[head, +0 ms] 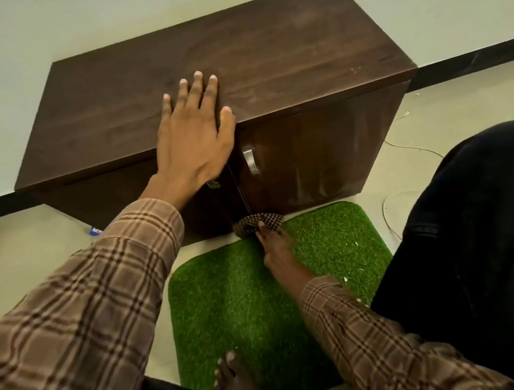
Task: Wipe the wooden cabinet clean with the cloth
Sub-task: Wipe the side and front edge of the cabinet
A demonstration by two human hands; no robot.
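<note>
Head view: the left hand (192, 138) lies flat on the top of the dark wooden cabinet (281, 62), near its front edge. Its fingers (199, 88) are straight and slightly spread, pointing toward the wall, and the thumb sits on the front rim just above the gap between the 2 doors. A metal handle (249, 160) stands on the right door just right of and below that thumb; a second handle (214, 184) shows partly beneath the wrist.

The right hand (273, 246) reaches low to the foot of the cabinet. Its fingers are curled round a checked brown cloth (257, 222), holding it against the bottom edge of the doors where they meet; the fingertips themselves are hidden by the cloth. Under this hand lies a green artificial-grass mat (229, 295), which touches the cabinet's base. A bare foot (234, 379) rests on the mat's near edge, well behind the right fingers. Both arms wear plaid sleeves (79, 314). A thin cord (411, 146) trails on the floor right of the cabinet.
</note>
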